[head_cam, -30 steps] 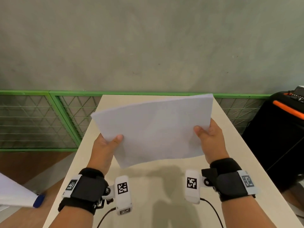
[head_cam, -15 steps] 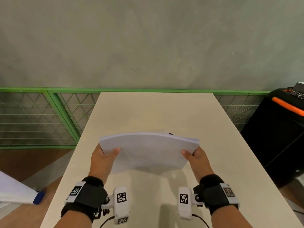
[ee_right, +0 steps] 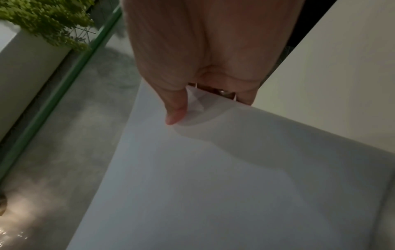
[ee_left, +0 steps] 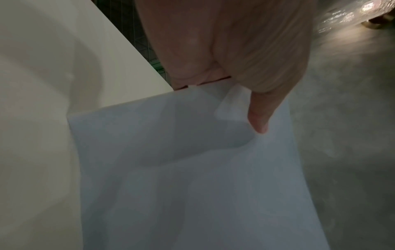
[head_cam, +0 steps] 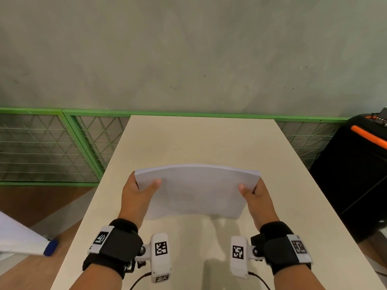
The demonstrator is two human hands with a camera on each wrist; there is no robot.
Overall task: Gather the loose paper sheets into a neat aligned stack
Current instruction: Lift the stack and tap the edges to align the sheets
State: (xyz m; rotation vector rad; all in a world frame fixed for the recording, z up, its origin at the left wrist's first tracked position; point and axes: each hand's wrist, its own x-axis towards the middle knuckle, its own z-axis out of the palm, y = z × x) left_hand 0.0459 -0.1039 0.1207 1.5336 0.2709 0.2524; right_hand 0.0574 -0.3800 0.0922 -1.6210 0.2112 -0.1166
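The gray wall (head_cam: 188, 49) fills the top of my view. Below it runs a green fence (head_cam: 52, 143) with wire mesh. My long pale bench (head_cam: 199, 139) reaches from me out to that fence. On my right stands a big black case (head_cam: 356, 174) with an orange stripe, beside the bench. Low on my left, off the bench, I see a white thing with a blue tip (head_cam: 50, 247); I cannot tell what it is.

I hold the paper stack (head_cam: 196, 191) up over the near half of the bench, between my two hands. The sheets stand on their long edge and bend up a little in the middle. The top edges look lined up. The bottom edge seems to be just above the bench or touching it; I cannot tell which. A shadow lies on the bench under it.

My left hand (head_cam: 136, 197) has its grip closed on the left end of the stack, thumb on my side and fingers behind. My right hand (head_cam: 257, 199) grips the right end the same way. In the wrist views each thumb presses flat on the paper.

Each wrist has a black strap with a small white camera block (head_cam: 160, 256) on it, and each block shows a black and white square mark.
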